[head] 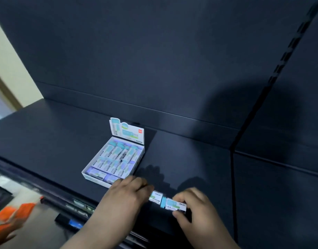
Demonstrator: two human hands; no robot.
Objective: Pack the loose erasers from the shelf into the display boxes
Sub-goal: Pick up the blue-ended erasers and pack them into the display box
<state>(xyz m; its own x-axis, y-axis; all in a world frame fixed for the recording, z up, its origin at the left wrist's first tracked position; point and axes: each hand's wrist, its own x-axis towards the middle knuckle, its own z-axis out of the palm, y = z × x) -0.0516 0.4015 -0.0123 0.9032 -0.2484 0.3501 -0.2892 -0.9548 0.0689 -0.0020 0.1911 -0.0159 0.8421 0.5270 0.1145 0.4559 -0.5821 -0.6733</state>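
One display box (nearly full) sits on the shelf; two loose erasers; left hand and right hand each pinch one, seemingly.

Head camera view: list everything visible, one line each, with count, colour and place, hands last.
Display box: one, white, lid flap upright, on the shelf left of centre.
Packed erasers: many, exact count unclear, white with teal and lilac, in rows inside the box.
Loose erasers: two, white sleeves with teal, near the shelf's front edge, between the hands.
Shelf: one, dark navy, with matching back panel.
Orange items: blurred, lower left, below the shelf.
Left hand: on the left loose eraser, beside the box's front corner.
Right hand: gripping the right loose eraser.
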